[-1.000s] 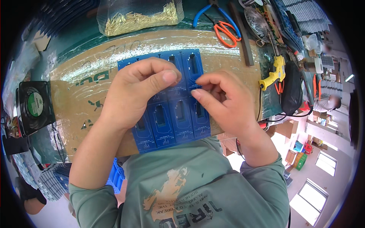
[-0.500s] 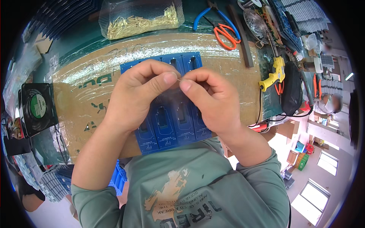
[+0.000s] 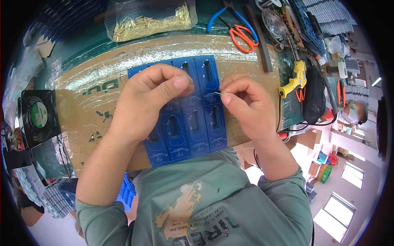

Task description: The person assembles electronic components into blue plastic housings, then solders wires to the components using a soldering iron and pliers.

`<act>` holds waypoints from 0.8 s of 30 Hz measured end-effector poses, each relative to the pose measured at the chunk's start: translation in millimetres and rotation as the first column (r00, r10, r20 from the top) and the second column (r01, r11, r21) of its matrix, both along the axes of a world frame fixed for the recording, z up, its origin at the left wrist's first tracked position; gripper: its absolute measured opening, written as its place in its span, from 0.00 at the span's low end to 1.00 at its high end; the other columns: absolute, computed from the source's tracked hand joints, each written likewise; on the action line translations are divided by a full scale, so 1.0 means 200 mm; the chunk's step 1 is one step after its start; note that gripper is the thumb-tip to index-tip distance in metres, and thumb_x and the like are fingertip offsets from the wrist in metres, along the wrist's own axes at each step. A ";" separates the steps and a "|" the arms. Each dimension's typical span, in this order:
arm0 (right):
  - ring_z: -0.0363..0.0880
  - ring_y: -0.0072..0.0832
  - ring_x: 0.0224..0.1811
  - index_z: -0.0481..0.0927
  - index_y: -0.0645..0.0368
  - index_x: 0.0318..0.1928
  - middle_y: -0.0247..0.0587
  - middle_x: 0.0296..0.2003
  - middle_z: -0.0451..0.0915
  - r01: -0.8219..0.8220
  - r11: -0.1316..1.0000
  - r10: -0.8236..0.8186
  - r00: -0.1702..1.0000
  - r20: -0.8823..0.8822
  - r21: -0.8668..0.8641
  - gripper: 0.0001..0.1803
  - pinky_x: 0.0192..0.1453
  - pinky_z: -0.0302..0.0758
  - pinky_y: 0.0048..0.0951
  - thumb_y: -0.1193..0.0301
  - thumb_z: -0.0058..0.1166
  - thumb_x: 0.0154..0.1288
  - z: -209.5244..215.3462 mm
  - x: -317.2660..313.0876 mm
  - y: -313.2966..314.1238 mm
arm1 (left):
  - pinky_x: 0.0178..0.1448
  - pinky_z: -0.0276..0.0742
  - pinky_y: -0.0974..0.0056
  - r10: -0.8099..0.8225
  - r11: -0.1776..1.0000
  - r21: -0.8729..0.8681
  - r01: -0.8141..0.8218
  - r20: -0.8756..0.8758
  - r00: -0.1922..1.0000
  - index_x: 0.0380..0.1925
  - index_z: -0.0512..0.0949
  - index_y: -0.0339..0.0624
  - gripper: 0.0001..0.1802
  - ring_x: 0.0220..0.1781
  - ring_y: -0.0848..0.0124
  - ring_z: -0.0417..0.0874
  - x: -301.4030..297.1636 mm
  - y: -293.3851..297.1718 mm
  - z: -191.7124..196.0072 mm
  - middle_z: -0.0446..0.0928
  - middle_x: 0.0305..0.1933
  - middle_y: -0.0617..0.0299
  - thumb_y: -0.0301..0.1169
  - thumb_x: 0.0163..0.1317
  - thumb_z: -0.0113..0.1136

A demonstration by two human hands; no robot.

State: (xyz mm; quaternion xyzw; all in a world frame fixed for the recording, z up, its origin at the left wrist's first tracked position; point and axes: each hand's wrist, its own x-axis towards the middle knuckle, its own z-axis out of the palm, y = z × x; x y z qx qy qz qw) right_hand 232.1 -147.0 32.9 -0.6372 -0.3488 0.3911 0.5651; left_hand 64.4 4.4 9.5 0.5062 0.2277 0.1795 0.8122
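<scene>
A blue panel of circuit boards (image 3: pixel 178 153) with slot-shaped cut-outs lies in front of me, partly covered by my hands. My right hand (image 3: pixel 248 102) is over its right edge, thumb and forefinger pinching a thin gold-coloured metal pin (image 3: pixel 218 93) whose end points left. Above the panel's left part, my left hand (image 3: pixel 143 100) is closed, thumb against forefinger. Whatever is between those fingertips is too small to make out. Beyond my hands, a clear plastic tray (image 3: pixel 119 16) holds a heap of similar gold-coloured pins (image 3: pixel 152 25).
Taped cardboard (image 3: pixel 78 74) covers the bench under the panel. Past it lie blue-handled cutters (image 3: pixel 213 18), orange-handled scissors (image 3: pixel 245 40) and a dark bar (image 3: pixel 260 45). A yellow soldering gun (image 3: pixel 296 80) is on the right, a black fan (image 3: pixel 39 115) on the left.
My right hand has moved right, away from my left fingertips, with the pin now showing in its pinch. The left hand stays nearly in place.
</scene>
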 end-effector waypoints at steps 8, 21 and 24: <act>0.77 0.14 0.32 0.79 0.62 0.38 0.33 0.38 0.82 -0.064 0.994 0.044 0.979 -0.197 -0.094 0.01 0.36 0.74 0.20 0.79 0.55 0.67 0.04 0.04 -0.11 | 0.58 0.77 0.62 0.012 1.000 -0.008 -0.012 0.012 1.000 0.39 0.79 0.36 0.09 0.48 0.67 0.82 0.00 0.00 -0.01 0.81 0.44 0.57 0.32 0.70 0.58; 0.81 0.47 0.40 0.82 0.54 0.44 0.43 0.37 0.80 -0.246 0.908 0.417 0.618 0.667 -0.340 0.08 0.42 0.78 0.44 0.72 0.54 0.66 0.07 0.04 -0.07 | 0.58 0.77 0.62 -0.003 1.000 -0.021 0.003 0.025 1.000 0.40 0.79 0.36 0.10 0.49 0.66 0.82 -0.01 0.00 -0.01 0.80 0.45 0.56 0.33 0.69 0.60; 0.82 0.49 0.40 0.81 0.53 0.44 0.44 0.38 0.81 -0.241 0.901 0.430 0.607 0.668 -0.361 0.09 0.42 0.78 0.46 0.74 0.52 0.65 0.07 0.03 -0.06 | 0.58 0.77 0.62 -0.002 1.000 -0.029 0.003 0.030 1.000 0.40 0.80 0.36 0.10 0.49 0.67 0.82 -0.01 0.00 -0.01 0.80 0.45 0.56 0.33 0.69 0.60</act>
